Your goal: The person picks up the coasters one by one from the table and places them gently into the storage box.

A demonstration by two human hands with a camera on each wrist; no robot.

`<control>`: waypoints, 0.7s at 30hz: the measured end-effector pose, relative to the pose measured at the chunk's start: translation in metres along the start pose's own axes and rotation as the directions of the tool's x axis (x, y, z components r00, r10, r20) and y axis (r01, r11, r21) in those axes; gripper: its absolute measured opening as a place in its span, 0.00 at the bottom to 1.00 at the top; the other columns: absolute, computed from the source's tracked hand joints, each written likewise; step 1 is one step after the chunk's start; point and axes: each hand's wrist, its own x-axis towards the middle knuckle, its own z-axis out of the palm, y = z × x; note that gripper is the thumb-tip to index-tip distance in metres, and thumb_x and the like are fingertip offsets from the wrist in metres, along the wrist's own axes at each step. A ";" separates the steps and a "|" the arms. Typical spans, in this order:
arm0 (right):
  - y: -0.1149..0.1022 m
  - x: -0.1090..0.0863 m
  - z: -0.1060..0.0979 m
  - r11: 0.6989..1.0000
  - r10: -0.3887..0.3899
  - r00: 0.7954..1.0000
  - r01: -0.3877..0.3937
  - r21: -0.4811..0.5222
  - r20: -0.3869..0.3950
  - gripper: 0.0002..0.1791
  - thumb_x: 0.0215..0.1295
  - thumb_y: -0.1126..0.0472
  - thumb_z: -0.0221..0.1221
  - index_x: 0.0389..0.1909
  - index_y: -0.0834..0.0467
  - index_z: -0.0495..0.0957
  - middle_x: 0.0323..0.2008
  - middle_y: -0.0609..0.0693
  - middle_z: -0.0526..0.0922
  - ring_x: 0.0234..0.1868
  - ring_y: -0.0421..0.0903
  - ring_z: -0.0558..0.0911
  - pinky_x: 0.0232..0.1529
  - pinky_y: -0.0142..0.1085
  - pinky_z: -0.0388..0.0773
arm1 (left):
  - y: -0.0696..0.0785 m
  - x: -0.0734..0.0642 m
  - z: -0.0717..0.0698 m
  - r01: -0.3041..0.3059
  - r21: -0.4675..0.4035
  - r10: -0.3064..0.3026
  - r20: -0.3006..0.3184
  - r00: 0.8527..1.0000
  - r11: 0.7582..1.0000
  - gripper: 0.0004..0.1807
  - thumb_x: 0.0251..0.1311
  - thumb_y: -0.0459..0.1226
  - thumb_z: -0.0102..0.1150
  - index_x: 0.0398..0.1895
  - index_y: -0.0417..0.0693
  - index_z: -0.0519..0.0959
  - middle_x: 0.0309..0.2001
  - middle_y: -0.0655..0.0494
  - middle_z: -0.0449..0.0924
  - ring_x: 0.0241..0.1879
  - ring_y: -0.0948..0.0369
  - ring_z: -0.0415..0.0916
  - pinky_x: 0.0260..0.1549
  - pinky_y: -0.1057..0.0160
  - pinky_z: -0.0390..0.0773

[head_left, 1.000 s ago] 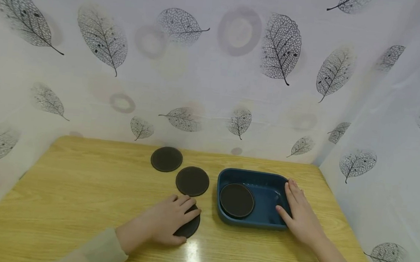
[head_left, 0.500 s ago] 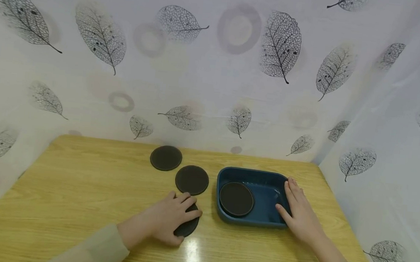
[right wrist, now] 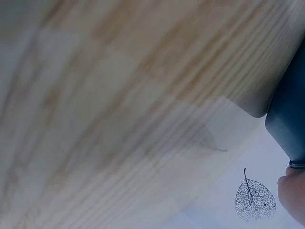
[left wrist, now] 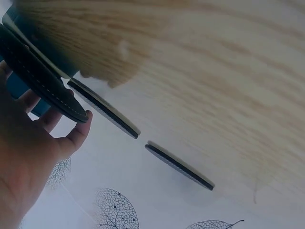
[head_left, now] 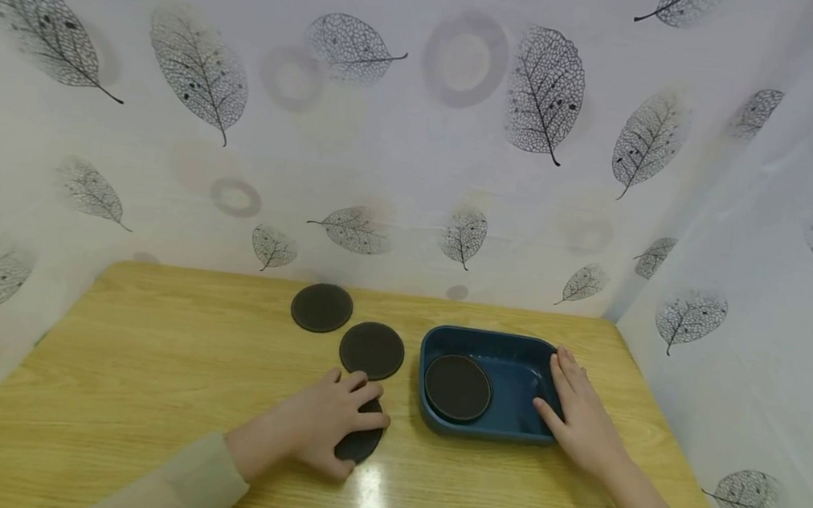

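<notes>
1. Left hand (head_left: 329, 425) has its fingers bent and its thumb drawn in, pinching a dark round disc, the held disc (head_left: 361, 440), by its edges.
2. The held disc lies under the palm and fingers: the fingers reach over its far and right edges, the thumb sits at its near edge, and the back of the hand hides its left part. Only a dark strip shows between thumb and fingers from the head view.
3. From the left wrist view, the held disc has a pale stitched line along its border, and fingers show along its side. Whether it clears the table (head_left: 180, 347) I cannot tell.
4. Just beyond the fingertips lies the middle disc (head_left: 372, 350), flat on the wood; the fingertips overlap its near edge as seen from the head, so contact is unclear.
5. Past that, up and to the left, the far disc (head_left: 322, 308) lies flat near the table's back edge.
6. To the right of the held disc, apart from it, stands a blue tray (head_left: 514, 386). Another dark round disc, the tray disc (head_left: 458, 388), is in its left part.
7. The right hand (head_left: 583, 427) rests at the tray's right end, fingers extended along the rim, thumb spread away from them and pointing inside.
8. Behind everything hangs a pale leaf-printed cloth (head_left: 408, 149).
</notes>
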 end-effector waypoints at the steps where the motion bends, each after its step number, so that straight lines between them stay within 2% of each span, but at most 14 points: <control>1: 0.000 0.000 0.000 1.000 -0.002 1.000 0.002 -0.002 0.000 0.44 0.78 0.51 0.60 0.81 0.73 0.54 0.84 0.68 0.51 0.85 0.64 0.52 0.83 0.27 0.27 | 0.000 0.000 -0.001 0.003 -0.006 -0.003 -0.004 1.000 1.000 0.37 0.55 0.60 0.66 0.70 0.71 0.74 0.70 0.52 0.72 0.65 0.49 0.70 0.53 0.41 0.77; 5: -0.001 0.000 0.000 1.000 -0.005 1.000 0.005 -0.008 -0.004 0.43 0.78 0.51 0.60 0.80 0.73 0.55 0.83 0.70 0.52 0.85 0.65 0.52 0.83 0.26 0.27 | -0.002 0.000 -0.009 0.013 -0.003 -0.013 -0.010 1.000 1.000 0.37 0.55 0.61 0.65 0.71 0.69 0.74 0.72 0.50 0.71 0.68 0.44 0.70 0.56 0.34 0.77; 9: -0.001 0.001 0.000 1.000 -0.003 1.000 0.003 -0.011 -0.007 0.43 0.78 0.52 0.60 0.80 0.73 0.55 0.82 0.71 0.54 0.85 0.65 0.52 0.82 0.25 0.26 | -0.005 0.004 -0.022 0.010 0.037 -0.009 -0.026 1.000 0.999 0.38 0.56 0.62 0.64 0.72 0.69 0.73 0.73 0.49 0.70 0.70 0.42 0.69 0.58 0.31 0.76; 14: -0.001 0.001 0.000 1.000 -0.003 1.000 0.003 -0.013 -0.010 0.43 0.78 0.51 0.60 0.80 0.73 0.56 0.82 0.72 0.54 0.85 0.65 0.53 0.83 0.26 0.27 | -0.009 0.012 -0.038 0.000 0.081 0.006 -0.070 0.998 0.997 0.39 0.55 0.62 0.66 0.72 0.67 0.74 0.72 0.47 0.70 0.69 0.41 0.70 0.58 0.32 0.78; 21: -0.001 0.001 0.000 1.000 -0.005 1.000 0.005 -0.015 -0.012 0.43 0.77 0.52 0.61 0.80 0.73 0.56 0.82 0.72 0.55 0.85 0.65 0.53 0.83 0.27 0.28 | -0.011 0.027 -0.054 -0.012 0.132 0.027 -0.113 0.993 0.991 0.39 0.54 0.63 0.64 0.72 0.70 0.74 0.70 0.48 0.71 0.66 0.46 0.69 0.57 0.38 0.77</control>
